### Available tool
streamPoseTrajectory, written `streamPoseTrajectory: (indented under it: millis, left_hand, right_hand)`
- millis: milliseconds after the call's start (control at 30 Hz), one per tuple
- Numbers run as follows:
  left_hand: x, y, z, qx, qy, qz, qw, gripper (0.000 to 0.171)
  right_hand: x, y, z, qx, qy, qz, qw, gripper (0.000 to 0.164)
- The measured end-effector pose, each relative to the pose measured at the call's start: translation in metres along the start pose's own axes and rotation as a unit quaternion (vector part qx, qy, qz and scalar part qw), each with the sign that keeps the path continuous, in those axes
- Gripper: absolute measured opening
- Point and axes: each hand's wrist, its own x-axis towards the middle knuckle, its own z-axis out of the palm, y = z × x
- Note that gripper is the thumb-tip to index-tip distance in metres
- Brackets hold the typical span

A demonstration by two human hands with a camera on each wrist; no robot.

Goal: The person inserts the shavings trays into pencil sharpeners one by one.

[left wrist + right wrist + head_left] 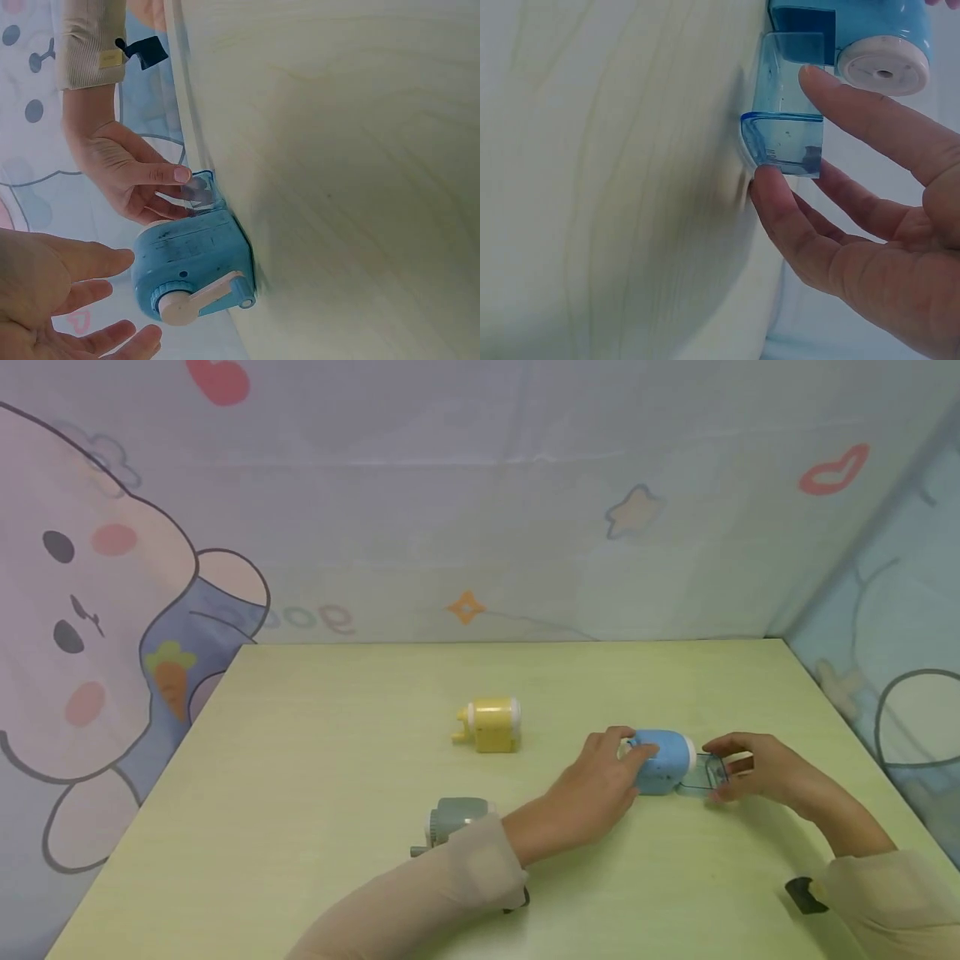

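A blue crank pencil sharpener (pixel 663 762) stands at the table's right side, its clear blue shavings drawer (pixel 784 135) pulled partly out of the right end. My right hand (pixel 768 768) pinches this drawer between thumb and fingers. On the sharpener's crank side is my left hand (pixel 592 789), its fingers spread and loosely bent around that end. In the left wrist view the thumb comes close to the blue body; I cannot tell if it touches. The white crank arm (pixel 214 292) with its blue knob faces the left wrist camera. A small dark bit lies in the drawer.
A yellow crank sharpener (pixel 495 725) stands farther back, left of the blue one. Nearer me, a grey-green sharpener (pixel 459 814) is partly hidden by my left sleeve (pixel 442 881). A printed cloth (pixel 525 527) hangs behind the pale table (pixel 315 735).
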Motion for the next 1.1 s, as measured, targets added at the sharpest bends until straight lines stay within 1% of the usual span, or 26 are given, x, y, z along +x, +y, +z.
streamPoseTrajectory:
  millis: [133,267,467,667,733,867,1000,1100]
  left_hand:
    - [0.003,0.001,0.001,0.017,0.006,0.011,0.9998,0.045]
    - [0.007,0.002,0.005,0.045,0.025,0.023,0.9984,0.041]
    - [0.009,0.003,0.012,0.106,0.041,0.032,0.993,0.037]
    - [0.015,0.002,0.021,0.142,0.073,0.034,0.9866,0.039]
    - [0.017,0.002,0.022,0.153,0.076,0.033,0.9848,0.04]
    - [0.019,0.003,0.024,0.159,0.077,0.033,0.9838,0.041]
    - [0.019,0.004,0.023,0.148,0.08,0.033,0.9852,0.043]
    - [0.019,0.005,0.021,0.14,0.078,0.026,0.9867,0.043]
  right_hand:
    - [0.0,0.0,0.001,-0.011,0.005,0.0,1.0,0.072]
    - [0.001,-0.001,0.002,-0.015,0.01,-0.003,1.0,0.071]
    - [0.001,0.0,0.002,-0.013,0.007,-0.001,1.0,0.072]
    - [0.001,0.0,0.003,-0.009,0.004,-0.004,1.0,0.071]
    - [0.002,0.001,0.004,-0.008,0.005,-0.004,1.0,0.07]
    - [0.002,0.0,0.005,-0.016,0.008,-0.008,1.0,0.069]
    - [0.003,-0.001,0.004,-0.028,0.015,-0.011,0.999,0.067]
    - [0.003,-0.002,0.004,-0.032,0.019,-0.013,0.999,0.067]
